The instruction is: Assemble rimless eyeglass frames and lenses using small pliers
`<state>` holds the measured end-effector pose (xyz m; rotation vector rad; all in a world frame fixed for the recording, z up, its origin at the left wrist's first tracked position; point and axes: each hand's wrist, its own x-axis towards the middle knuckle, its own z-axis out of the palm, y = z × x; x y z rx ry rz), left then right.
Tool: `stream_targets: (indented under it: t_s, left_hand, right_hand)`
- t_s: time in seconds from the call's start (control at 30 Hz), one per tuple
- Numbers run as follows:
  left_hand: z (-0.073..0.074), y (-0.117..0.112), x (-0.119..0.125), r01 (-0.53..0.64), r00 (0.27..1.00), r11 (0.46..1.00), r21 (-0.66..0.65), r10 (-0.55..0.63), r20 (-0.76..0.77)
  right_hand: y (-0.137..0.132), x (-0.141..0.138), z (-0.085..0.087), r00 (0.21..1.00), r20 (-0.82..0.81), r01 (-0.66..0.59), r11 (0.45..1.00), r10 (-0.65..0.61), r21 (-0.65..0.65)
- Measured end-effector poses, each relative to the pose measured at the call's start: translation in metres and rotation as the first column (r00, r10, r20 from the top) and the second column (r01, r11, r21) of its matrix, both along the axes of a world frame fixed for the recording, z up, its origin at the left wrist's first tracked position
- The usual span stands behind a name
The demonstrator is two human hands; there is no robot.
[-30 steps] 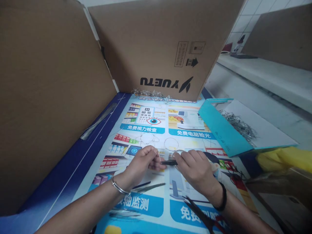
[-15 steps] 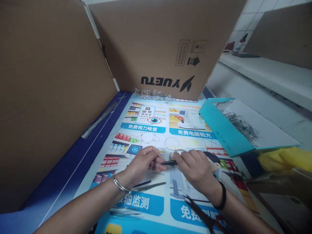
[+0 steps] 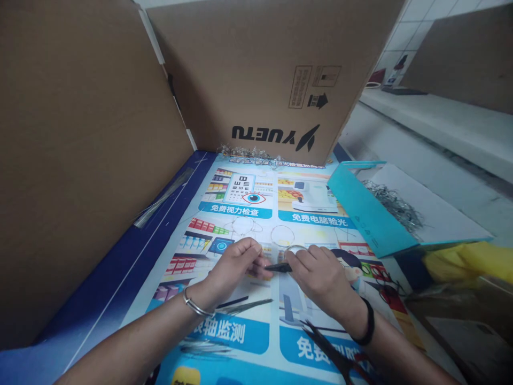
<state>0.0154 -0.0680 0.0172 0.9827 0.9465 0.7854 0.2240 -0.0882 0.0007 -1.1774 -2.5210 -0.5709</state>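
Note:
Fingers and thumb pressed together, my left hand pinches something too thin to make out. My right hand is wrapped round dark, tapered pliers; their handles are hidden in the palm. The jaw tips meet the fingertips of the left hand. A thin wire loop shows just above the right fingers. Beneath the left wrist lies a bundle of cut wires, with more loose wires nearer me. Scissors with dark blades and red handles rest below my right wrist.
A turquoise box holding tangled wire pieces stands at the right. Cardboard panels wall the back and left. Clear, shiny bits line the back panel. Long wires lie at left. Yellow material sits at right.
Both hands stay almost in place, with only a slight shift of the left wrist and the pliers. The things on the table have not moved.

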Motion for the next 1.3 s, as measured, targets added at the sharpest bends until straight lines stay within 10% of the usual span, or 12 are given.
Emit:
stream_targets:
  t_s: [0.3,0.53,0.87,1.03,1.3]
  left_hand:
    - [0.008,0.001,-0.010,0.213,0.932,0.803,0.556,0.004,-0.363]
    - [0.008,-0.001,-0.015,0.346,0.894,0.633,0.693,0.003,-0.448]
    - [0.021,0.014,-0.020,0.339,0.821,0.824,0.454,-0.023,-0.571]
    - [0.005,0.022,-0.018,0.113,0.942,0.980,0.166,-0.052,-0.331]
    - [-0.008,0.016,-0.005,0.046,0.982,0.999,-0.006,-0.047,-0.186]
  right_hand:
    - [0.001,-0.006,0.015,0.983,-0.153,0.030,0.903,-0.105,-0.429]
    - [-0.004,-0.004,0.028,0.980,-0.113,0.069,0.817,-0.162,-0.573]
    - [0.003,-0.004,0.011,0.985,-0.113,0.089,0.950,-0.128,-0.299]
    - [0.002,-0.004,0.004,0.987,-0.138,0.071,0.994,-0.083,-0.087]
    - [-0.009,-0.011,0.005,0.998,0.048,-0.037,0.991,0.031,0.128]
